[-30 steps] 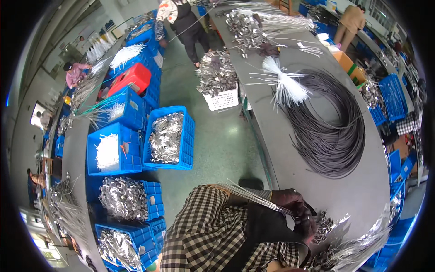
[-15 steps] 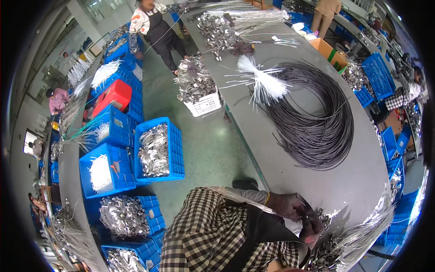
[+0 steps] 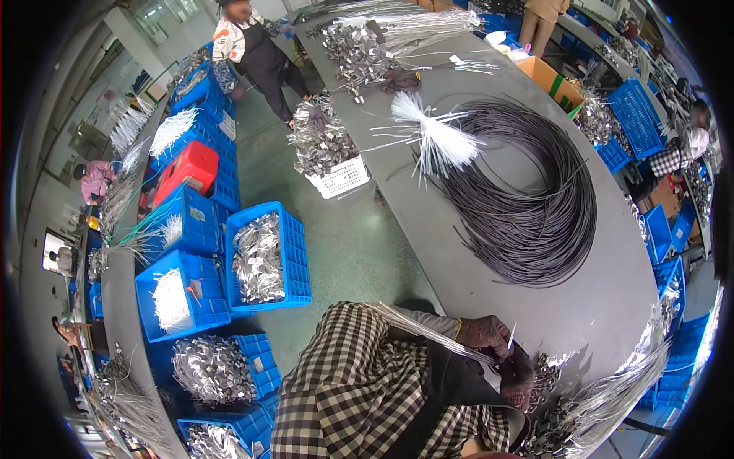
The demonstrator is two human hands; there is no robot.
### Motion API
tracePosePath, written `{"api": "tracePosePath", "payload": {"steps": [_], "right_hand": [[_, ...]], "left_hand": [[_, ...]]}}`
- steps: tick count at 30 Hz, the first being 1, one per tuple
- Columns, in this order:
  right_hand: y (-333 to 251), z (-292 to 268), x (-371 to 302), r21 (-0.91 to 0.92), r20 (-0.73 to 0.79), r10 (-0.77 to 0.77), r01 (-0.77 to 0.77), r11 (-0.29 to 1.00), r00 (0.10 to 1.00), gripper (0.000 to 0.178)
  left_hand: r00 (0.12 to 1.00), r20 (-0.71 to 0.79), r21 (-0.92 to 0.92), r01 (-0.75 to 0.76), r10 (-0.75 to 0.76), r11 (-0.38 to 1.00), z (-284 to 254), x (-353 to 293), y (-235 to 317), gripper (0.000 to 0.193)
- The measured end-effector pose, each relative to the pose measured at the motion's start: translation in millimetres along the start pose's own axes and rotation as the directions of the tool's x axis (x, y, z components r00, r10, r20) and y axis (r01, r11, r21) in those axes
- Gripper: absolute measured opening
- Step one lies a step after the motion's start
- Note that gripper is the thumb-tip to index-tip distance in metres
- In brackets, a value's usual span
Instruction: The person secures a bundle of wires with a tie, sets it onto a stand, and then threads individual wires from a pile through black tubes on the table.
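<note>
Both my hands wear dark knitted gloves and meet low over the near table edge. My left hand (image 3: pixel 485 335) is closed beside the end of a bundle of thin pale wires (image 3: pixel 428 330), which runs back along my left forearm; its fingers seem wrapped round that end. A short white tip (image 3: pixel 512 334) sticks up between the hands. My right hand (image 3: pixel 518 377) is curled in close to my left fingers; what it grips is hidden. Beside it lies a heap of small metal-looking pieces (image 3: pixel 550 428) with long pale wires (image 3: pixel 619 394) fanning out to the right.
A big coil of black cable (image 3: pixel 566 206) with a splayed white end (image 3: pixel 443 138) lies on the grey table (image 3: pixel 489 302). Blue crates (image 3: pixel 297 256) of parts line the left aisle. A white basket (image 3: pixel 340 180) stands by the table. A person in a black apron (image 3: pixel 264 57) stands far left.
My hands have shifted slightly, with the left fingers curling nearer the right hand. The white tip now shows between them. The wire bundle along my forearm is tilted more steeply.
</note>
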State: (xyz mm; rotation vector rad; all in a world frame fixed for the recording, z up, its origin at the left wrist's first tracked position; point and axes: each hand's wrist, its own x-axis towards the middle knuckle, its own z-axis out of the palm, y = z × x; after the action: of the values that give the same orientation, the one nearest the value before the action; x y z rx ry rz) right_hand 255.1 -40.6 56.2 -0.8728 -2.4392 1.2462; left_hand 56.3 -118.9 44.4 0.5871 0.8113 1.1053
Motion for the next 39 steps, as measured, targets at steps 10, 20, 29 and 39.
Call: {"api": "tracePosePath", "payload": {"steps": [10,20,29,39], "right_hand": [[-3.7,-24.6,-11.5,-0.139,0.028,-0.352,0.352,0.926,0.936,0.013],[-34.3,-23.2,-10.2,0.023,-0.066,-0.294,0.296,0.955,0.954,0.018],[84.1,-8.7,2.8,-0.368,0.215,-0.201,0.270,0.890,0.956,0.028],[80.0,-23.9,-4.3,-0.245,0.393,-0.180,0.292,0.925,0.902,0.028]], "left_hand": [[0.999,0.033,0.106,-0.007,0.004,0.994,-1.2,8.5,2.9,0.015],[0.988,0.156,0.239,-0.039,0.001,0.970,0.6,14.4,11.3,0.022],[0.547,0.467,0.784,-0.620,0.695,-0.038,-1.1,48.4,-1.3,0.034],[0.514,0.467,0.809,-0.577,0.720,-0.113,5.1,36.8,-15.6,0.027]]}}
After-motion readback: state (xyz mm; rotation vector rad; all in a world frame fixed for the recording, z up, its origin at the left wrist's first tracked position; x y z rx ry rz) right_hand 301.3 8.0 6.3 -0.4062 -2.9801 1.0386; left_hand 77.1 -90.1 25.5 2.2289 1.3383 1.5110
